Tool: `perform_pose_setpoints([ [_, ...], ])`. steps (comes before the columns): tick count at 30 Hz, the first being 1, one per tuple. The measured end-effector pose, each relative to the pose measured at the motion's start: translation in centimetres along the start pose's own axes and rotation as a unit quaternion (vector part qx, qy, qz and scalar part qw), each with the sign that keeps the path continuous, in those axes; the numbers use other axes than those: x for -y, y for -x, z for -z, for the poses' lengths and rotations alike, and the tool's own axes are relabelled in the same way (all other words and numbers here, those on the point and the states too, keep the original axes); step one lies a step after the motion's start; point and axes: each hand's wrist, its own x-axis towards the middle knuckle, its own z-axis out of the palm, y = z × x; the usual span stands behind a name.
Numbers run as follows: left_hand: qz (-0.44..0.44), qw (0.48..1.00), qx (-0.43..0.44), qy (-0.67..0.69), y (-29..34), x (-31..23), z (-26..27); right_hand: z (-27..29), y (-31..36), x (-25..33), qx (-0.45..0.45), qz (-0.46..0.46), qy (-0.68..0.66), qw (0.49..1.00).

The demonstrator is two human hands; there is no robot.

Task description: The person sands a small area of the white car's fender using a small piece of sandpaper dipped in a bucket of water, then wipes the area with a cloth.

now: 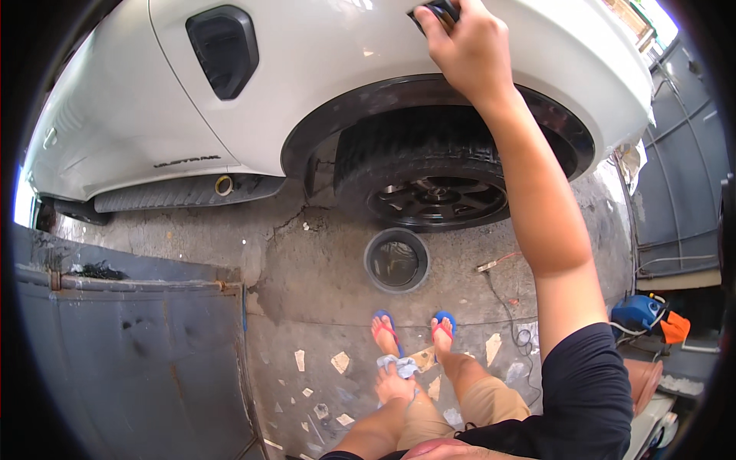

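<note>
My right hand (474,54) is raised to the white car's front fender (330,54), above the wheel arch. Its fingers are closed round a small black block (438,14), which appears to lie against the paint. The block's exact kind cannot be made out. Low down in front of my legs, my left hand (393,387) grips a crumpled pale blue-white cloth (399,366). Between my feet and the black-rimmed front wheel (437,201) stands a grey bucket (369,264) with murky water in it.
A roll of tape (223,185) rests on the car's side step (153,196). Paper scraps (340,362) litter the concrete floor. A cable with a socket (486,267) lies right of the bucket. A dark metal gate (130,360) stands at left, a blue-and-orange machine (640,313) at right.
</note>
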Motion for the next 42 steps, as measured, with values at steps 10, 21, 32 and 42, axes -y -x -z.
perform_pose_setpoints([
  [10,0.0,1.0,-0.004,0.007,-0.9,1.4,-0.8,-3.5,-4.2,0.4,-0.007,0.03,0.088,0.996],
  [21,-0.012,1.0,-0.003,0.004,-1.2,0.3,-0.1,-4.9,0.2,-1.2,0.069,0.101,0.205,0.971],
  [32,-0.007,1.0,-0.009,-0.022,-1.2,0.4,-0.2,2.4,-0.2,-4.7,-0.018,0.089,0.125,0.988],
  [42,0.018,1.0,0.005,-0.013,-0.8,0.6,-0.4,-1.0,-4.3,-2.1,-0.014,0.071,0.179,0.981],
])
